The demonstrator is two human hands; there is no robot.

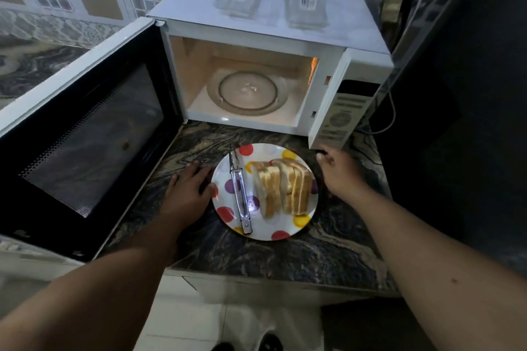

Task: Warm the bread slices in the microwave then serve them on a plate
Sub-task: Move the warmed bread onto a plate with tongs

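Bread slices stand beside metal tongs on a polka-dot plate before the open, lit microwave. The left hand and right hand, fingers spread and empty, flank the plate's rim on the marble counter.

Bare forearms, no sleeves; dark shoes below.
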